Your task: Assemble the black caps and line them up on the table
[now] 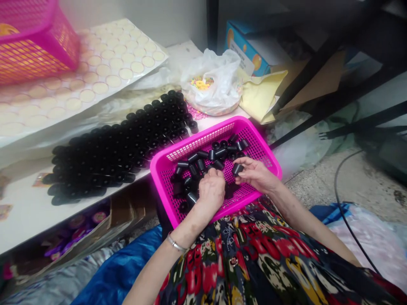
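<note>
A pink plastic basket (263, 159) rests at my lap and holds many short, glossy black cylinders (220, 153) that look like caps. Between the thumb and fingers of my right hand (259, 174) is one black cylinder (237, 169), held over the basket's right half. My left hand (212, 188) reaches into the middle of the basket with its fingers curled down. What those fingers grip is hidden behind the hand. On the white table to the left, black cylinders stand upright in a dense block of rows (124, 146).
Sheets of round cream stickers (117, 76) lie beneath another pink basket (38, 46). Behind the cylinder rows sits a white plastic bag (219, 76) with colourful small pieces, beside a yellow packet (259, 95) and a blue box (244, 46). Dark metal bars (313, 89) cross at right.
</note>
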Demonstrator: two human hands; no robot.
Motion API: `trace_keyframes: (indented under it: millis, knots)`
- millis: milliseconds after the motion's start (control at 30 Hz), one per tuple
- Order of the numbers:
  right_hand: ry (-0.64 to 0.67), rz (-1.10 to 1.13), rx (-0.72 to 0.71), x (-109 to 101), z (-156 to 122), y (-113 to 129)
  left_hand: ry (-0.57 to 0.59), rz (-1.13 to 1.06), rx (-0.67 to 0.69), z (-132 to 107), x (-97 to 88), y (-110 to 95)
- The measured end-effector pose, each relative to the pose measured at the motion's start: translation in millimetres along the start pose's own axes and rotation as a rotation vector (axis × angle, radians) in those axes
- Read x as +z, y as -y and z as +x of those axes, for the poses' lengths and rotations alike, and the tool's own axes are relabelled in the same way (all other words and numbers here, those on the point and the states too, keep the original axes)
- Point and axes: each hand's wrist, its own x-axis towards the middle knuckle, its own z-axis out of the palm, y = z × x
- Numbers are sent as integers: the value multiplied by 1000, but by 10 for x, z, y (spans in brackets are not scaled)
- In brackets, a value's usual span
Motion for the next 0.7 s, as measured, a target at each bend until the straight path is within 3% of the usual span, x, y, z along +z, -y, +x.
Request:
trace_keyframes:
  millis: [100, 167, 267, 367, 433, 533, 700]
  knots:
    - [10, 78, 31, 2, -26, -4, -31, -114, -3, 22, 16, 55]
    - [-8, 87, 27, 18, -33, -5, -98, -330, -37, 13, 1, 134]
    - [-64, 41, -64, 75, -45, 19, -209, -958, -187, -32, -77, 244]
    - [-122, -57, -227, 154, -72, 72, -103, -1632, -326, -97, -201, 300]
    - [-132, -144, -306, 205, -99, 107, -15, -1883, -374, -134, -273, 307]
    - [-119, -259, -344, 267, -141, 128, 45, -2037, -434, -159, -323, 300]
    - [-121, -324, -389, 322, -158, 95, 96, -2096, -467, -141, -308, 289]
